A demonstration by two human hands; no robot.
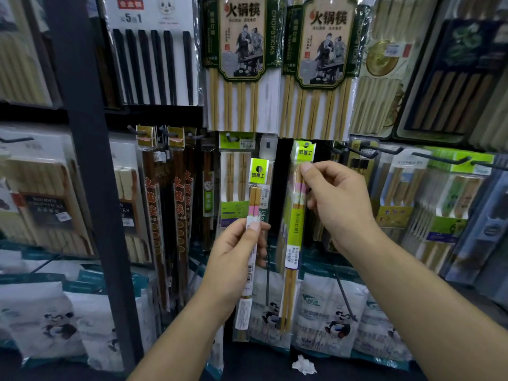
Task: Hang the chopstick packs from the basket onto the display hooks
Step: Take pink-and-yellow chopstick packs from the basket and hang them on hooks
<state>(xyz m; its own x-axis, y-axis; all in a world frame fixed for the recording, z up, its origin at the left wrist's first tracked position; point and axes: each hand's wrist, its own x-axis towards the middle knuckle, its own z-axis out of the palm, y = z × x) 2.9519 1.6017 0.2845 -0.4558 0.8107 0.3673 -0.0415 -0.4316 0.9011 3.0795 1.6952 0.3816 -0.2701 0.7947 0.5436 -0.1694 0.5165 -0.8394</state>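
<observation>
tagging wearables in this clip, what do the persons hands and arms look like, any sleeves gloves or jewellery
The left forearm and right forearm are bare to the frame edge, no sleeves showing. The left hand and right hand wear no gloves; no ring, watch or bracelet is visible. The thumbnails that show are short and unpainted.

The header of the right pack hides any hook behind it from me. My left hand covers the middle of the left pack; I can't read its print.
</observation>
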